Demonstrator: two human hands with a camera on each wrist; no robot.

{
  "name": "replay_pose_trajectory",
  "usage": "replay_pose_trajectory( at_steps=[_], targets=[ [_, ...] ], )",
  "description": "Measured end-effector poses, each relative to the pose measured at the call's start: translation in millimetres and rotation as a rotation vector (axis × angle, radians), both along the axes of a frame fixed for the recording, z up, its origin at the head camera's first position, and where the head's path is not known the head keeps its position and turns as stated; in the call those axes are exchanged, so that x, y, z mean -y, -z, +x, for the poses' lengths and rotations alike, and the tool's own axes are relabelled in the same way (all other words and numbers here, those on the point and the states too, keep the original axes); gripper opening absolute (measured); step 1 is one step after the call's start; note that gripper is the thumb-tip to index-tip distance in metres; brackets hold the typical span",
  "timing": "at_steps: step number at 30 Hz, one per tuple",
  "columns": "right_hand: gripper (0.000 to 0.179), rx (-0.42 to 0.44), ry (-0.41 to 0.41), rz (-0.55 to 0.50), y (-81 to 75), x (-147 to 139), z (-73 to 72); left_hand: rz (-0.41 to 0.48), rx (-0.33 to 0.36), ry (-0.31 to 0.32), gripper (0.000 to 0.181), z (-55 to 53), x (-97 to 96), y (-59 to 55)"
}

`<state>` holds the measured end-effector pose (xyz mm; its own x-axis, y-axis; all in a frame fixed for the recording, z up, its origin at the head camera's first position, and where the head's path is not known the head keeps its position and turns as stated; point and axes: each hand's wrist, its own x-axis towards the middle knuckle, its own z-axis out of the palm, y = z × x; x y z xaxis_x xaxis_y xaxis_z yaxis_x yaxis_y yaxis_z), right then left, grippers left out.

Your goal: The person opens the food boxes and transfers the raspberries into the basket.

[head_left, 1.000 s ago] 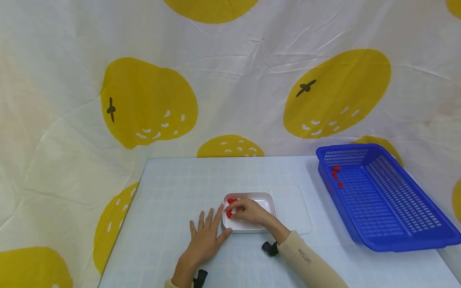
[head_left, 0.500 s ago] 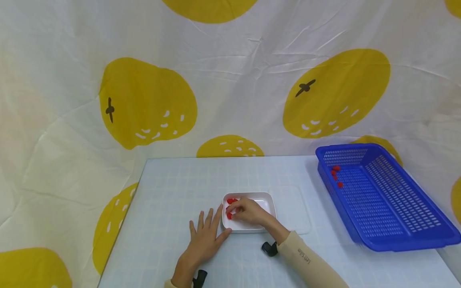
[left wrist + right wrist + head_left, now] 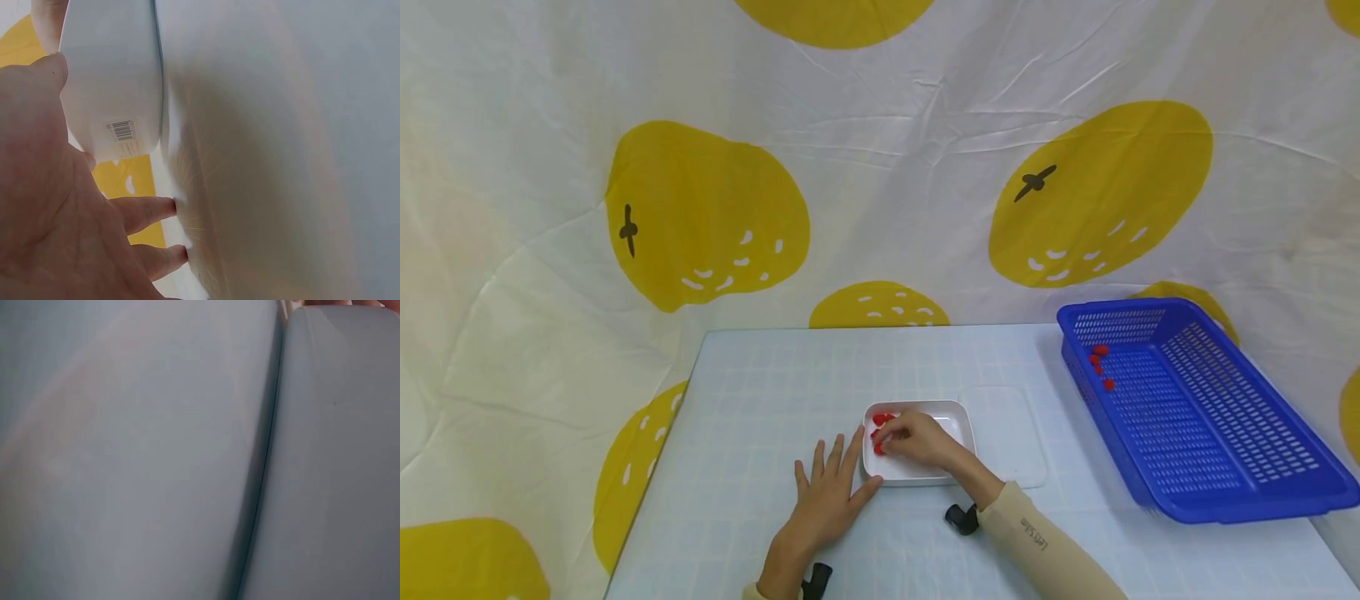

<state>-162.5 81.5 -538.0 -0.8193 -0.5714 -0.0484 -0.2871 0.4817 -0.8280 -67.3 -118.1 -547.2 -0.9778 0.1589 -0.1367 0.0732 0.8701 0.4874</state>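
Observation:
In the head view, a white rectangular container (image 3: 925, 478) stands on the table, with several small red pieces (image 3: 880, 419) at its left end. My right hand (image 3: 921, 439) reaches into it from the right, thumb and fingertips pinching one small red piece (image 3: 878, 448); the fingers partly hide the pieces. My left hand (image 3: 825, 500) lies with spread, straight fingers against the container's left side. The left wrist view shows the thumb and a finger touching the container wall (image 3: 112, 81), which bears a barcode. Only finger edges show in the right wrist view, above the container wall (image 3: 337, 456).
A clear flat lid (image 3: 1011, 437) lies just right of the container. Farther right stands a blue perforated basket (image 3: 1195, 417) with several red pieces (image 3: 1099, 360) at its left side. A fruit-patterned cloth (image 3: 895, 208) hangs behind the table (image 3: 775, 375).
My right fingertips have shifted slightly to the right within the container, and the red piece at them has moved a little. My left hand stays in place.

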Motion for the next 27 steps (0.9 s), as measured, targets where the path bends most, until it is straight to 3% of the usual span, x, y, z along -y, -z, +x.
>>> replay_pose_trajectory(
  at_steps=[13, 27],
  targets=[
    [0.016, 0.014, 0.015, -0.028, -0.7, -2.4, -1.0, 0.001, 0.010, 0.004, 0.084, -0.6, 0.0, -1.1],
    [0.017, 0.203, 0.090, -0.180, -11.6, -16.3, -3.0, 0.001, 0.015, 0.006, 0.085, 0.5, 0.3, 0.1]
  ],
)
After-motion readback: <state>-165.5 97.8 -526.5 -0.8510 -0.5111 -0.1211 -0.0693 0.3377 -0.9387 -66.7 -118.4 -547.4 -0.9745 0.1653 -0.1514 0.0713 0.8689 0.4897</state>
